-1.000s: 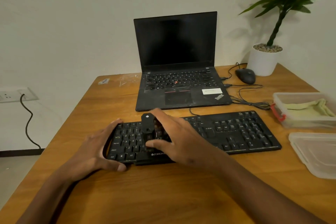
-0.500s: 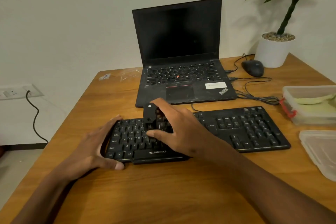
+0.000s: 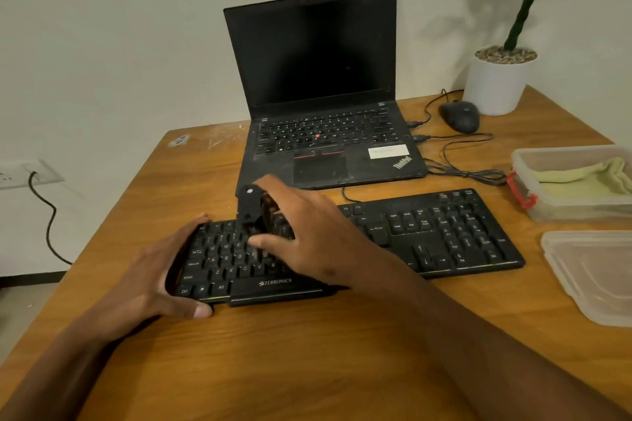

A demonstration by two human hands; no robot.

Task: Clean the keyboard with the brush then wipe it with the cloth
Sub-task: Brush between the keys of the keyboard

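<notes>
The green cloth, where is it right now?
In the head view the green cloth lies inside the open plastic container at the table's right edge, right of the black keyboard, with the container's lid just in front.

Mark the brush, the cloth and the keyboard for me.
brush (image 3: 249, 205), head view, on its black handle above the keys.
cloth (image 3: 581, 178), head view, on its folded middle inside the tub.
keyboard (image 3: 444, 232), head view, on its bare right-hand keys.

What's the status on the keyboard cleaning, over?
Right hand grips brush, bristles on the left keys. Left hand holds keyboard at its left end. Cloth lies in tub, untouched. Nothing in the way.
</notes>
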